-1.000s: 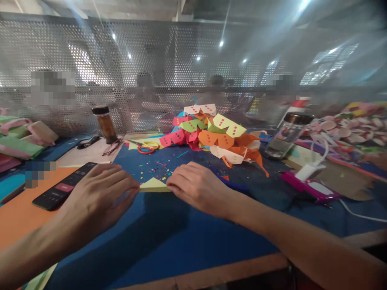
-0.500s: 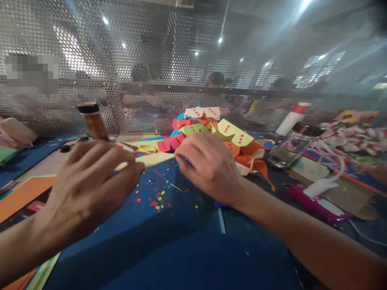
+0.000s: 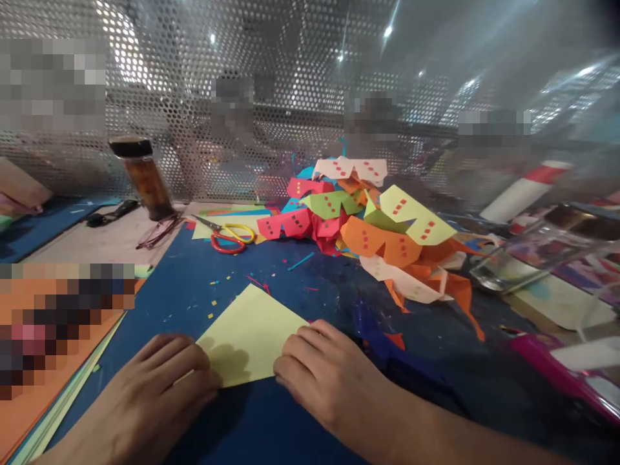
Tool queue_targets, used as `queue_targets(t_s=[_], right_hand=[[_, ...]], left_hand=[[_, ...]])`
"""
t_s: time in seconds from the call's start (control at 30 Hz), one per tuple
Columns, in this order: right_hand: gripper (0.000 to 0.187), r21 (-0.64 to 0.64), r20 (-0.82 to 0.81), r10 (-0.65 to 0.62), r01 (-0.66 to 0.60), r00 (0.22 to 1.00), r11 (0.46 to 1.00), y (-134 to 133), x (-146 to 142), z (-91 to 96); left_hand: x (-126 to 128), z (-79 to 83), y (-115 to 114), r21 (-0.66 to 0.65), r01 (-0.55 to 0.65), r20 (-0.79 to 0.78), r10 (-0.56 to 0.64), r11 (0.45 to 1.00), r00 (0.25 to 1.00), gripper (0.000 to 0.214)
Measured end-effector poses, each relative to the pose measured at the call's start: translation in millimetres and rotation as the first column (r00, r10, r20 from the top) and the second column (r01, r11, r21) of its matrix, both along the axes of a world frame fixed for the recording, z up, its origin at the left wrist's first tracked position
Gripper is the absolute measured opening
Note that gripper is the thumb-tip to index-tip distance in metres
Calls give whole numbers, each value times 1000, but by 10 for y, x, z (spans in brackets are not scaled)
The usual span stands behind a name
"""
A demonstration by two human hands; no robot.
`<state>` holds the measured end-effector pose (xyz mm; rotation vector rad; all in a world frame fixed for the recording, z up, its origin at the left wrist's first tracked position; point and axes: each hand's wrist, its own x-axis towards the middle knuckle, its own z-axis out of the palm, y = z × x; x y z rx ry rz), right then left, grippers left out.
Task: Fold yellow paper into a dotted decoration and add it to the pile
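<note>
A pale yellow sheet of paper (image 3: 252,336) lies in front of me on the blue table, one corner pointing away. My left hand (image 3: 162,387) grips its near left edge with curled fingers. On the near right edge, my right hand (image 3: 324,368) pinches the paper; the fingertips are partly hidden beneath. Past the sheet, tiny paper scraps (image 3: 213,303) are scattered. Scissors (image 3: 230,237) with red and yellow handles lie beyond them. A pile of cut and folded paper shapes (image 3: 382,239) with small coloured squares rises behind my right hand.
A dark-lidded bottle of brown liquid (image 3: 145,181) stands at the back left, with glasses (image 3: 157,232) beside it. Coloured sheets (image 3: 92,361) are stacked left. At right are a glass jar (image 3: 537,252), a magenta device (image 3: 562,368) and a dark blue tool (image 3: 407,361). Perforated metal (image 3: 285,110) stands behind.
Both hands have come down and nearer with the yellow paper, which now shows as a broad sheet on the table. The camera view has shifted, revealing the blue tool beside my right hand.
</note>
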<state>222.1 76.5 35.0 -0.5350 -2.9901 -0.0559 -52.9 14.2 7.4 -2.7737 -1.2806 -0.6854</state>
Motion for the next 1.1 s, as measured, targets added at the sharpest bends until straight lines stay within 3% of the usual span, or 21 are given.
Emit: queue_targets(t_s=[0.3, 0.8, 1.1], right_hand=[[11, -96, -62, -41, 35, 997, 995, 14, -13, -82], [18, -200, -116, -76, 52, 990, 978, 41, -66, -6], [22, -185, -78, -80, 65, 994, 981, -1, -73, 37]], left_hand=[[-61, -101, -51, -151, -92, 41, 100, 984, 994, 15], [-75, -70, -39, -227, -128, 85, 151, 965, 985, 18], [-22, -83, -54, -265, -162, 152, 207, 950, 966, 25]])
